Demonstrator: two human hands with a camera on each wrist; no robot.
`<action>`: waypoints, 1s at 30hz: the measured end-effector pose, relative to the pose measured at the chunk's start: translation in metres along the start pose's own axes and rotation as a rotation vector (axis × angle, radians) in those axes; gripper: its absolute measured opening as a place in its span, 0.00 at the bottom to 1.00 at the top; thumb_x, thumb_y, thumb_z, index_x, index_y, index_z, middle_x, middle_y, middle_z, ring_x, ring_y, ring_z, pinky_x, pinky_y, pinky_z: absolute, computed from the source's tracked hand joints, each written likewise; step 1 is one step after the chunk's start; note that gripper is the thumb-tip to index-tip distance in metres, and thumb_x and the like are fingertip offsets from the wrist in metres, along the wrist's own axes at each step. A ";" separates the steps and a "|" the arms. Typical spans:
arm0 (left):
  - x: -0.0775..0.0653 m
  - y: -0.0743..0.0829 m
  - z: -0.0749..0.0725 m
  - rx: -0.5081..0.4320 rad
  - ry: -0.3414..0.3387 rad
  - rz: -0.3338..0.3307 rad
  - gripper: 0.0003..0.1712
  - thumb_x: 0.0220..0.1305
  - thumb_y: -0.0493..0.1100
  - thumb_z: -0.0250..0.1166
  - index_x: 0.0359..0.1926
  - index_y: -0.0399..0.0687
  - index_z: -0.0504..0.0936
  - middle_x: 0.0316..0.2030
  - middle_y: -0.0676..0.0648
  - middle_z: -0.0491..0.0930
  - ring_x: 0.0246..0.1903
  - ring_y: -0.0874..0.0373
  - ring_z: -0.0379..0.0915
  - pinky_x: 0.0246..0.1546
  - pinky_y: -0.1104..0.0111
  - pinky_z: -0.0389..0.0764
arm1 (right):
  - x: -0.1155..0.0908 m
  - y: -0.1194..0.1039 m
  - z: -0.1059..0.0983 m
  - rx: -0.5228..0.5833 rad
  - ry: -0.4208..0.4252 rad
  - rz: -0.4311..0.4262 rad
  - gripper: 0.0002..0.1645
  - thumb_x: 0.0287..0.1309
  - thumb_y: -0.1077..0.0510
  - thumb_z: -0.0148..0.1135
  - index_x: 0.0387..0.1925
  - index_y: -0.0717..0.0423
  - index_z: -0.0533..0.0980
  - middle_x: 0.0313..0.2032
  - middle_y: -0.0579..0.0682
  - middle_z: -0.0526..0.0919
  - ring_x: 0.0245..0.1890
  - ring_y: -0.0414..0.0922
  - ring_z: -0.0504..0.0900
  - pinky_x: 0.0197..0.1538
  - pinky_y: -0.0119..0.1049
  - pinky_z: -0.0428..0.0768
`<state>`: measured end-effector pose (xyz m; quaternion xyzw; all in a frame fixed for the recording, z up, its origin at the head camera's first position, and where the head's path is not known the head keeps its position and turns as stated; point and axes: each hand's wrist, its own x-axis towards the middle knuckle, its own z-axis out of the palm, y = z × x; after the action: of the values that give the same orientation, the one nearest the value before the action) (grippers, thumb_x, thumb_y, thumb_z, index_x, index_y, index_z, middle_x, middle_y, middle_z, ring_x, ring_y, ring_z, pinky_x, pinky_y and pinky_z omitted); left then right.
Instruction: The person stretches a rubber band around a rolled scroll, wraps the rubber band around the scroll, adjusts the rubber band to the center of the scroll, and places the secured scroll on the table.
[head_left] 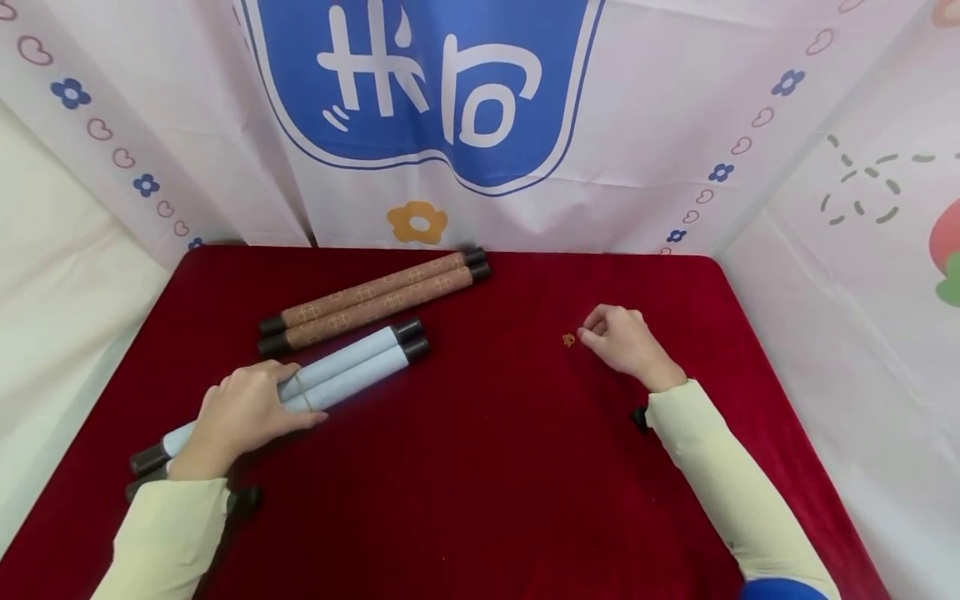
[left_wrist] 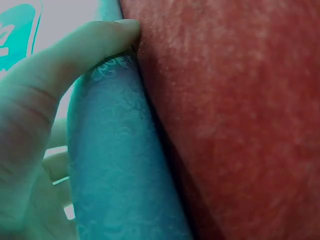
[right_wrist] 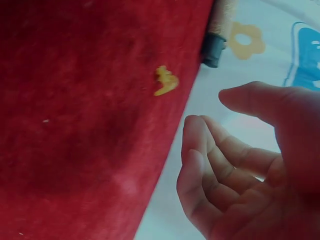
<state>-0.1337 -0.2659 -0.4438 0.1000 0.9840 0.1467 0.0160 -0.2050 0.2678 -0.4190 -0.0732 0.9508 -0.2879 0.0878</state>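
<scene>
Two light-blue scrolls (head_left: 347, 357) with dark end caps lie side by side on the left of the table. My left hand (head_left: 243, 412) grips them from above, thumb on the near side and fingers over the far side. A thin tan band (head_left: 302, 390) circles them beside the fingers. In the left wrist view, the thumb lies across a patterned blue scroll (left_wrist: 117, 155). My right hand (head_left: 626, 342) hovers with loosely bent fingers just right of a small, crumpled orange-yellow loop (head_left: 568, 340), apart from it. A gap shows between thumb and fingertips in the right wrist view.
Two brown patterned scrolls (head_left: 375, 302) with dark caps lie behind the blue ones. Red cloth covers the table (head_left: 487, 483). A printed white curtain (head_left: 637, 167) hangs at its back edge, and pale fabric walls stand on both sides.
</scene>
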 end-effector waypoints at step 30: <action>0.043 0.131 -0.001 -0.204 0.150 0.371 0.31 0.64 0.42 0.76 0.63 0.31 0.80 0.54 0.37 0.84 0.54 0.42 0.83 0.55 0.49 0.84 | 0.008 -0.011 0.025 0.010 -0.029 0.000 0.11 0.73 0.58 0.62 0.44 0.62 0.85 0.42 0.59 0.91 0.37 0.49 0.85 0.39 0.39 0.83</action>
<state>-0.1504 -0.1349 -0.4050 0.2660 0.9272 0.2531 -0.0746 -0.2066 0.2442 -0.4342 -0.0772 0.9479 -0.2918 0.1020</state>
